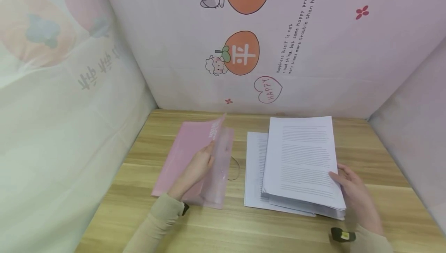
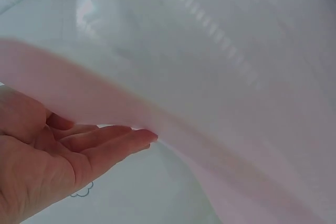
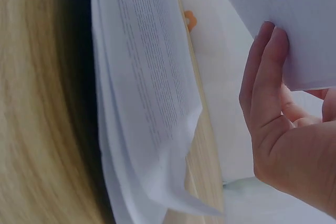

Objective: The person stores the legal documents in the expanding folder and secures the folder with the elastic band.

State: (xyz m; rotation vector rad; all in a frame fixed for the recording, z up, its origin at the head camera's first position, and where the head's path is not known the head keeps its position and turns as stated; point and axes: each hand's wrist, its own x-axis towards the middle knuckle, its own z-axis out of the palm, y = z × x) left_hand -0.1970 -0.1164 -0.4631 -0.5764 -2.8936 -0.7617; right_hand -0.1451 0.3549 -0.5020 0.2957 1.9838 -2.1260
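Note:
A pink plastic document folder [image 1: 188, 144] lies on the left of the table, its top cover lifted along the right side. My left hand [image 1: 198, 164] holds the edge of that cover, its fingers along the pink plastic [image 2: 126, 108] in the left wrist view. On the right, my right hand [image 1: 352, 187] grips the right edge of a thick stack of printed paper [image 1: 303, 156], thumb on top and fingers beneath. That stack overlaps another pile of printed sheets [image 1: 254, 167] lying on the table. Some lower sheets fan out at the near edge.
A thin cord loop [image 1: 238, 169] sticks out from the folder's right side. The wooden table [image 1: 223, 229] is closed in by a printed cloth at the back [image 1: 174, 51] and pale cloth on both sides. Black straps [image 1: 343, 234] sit on the wrists.

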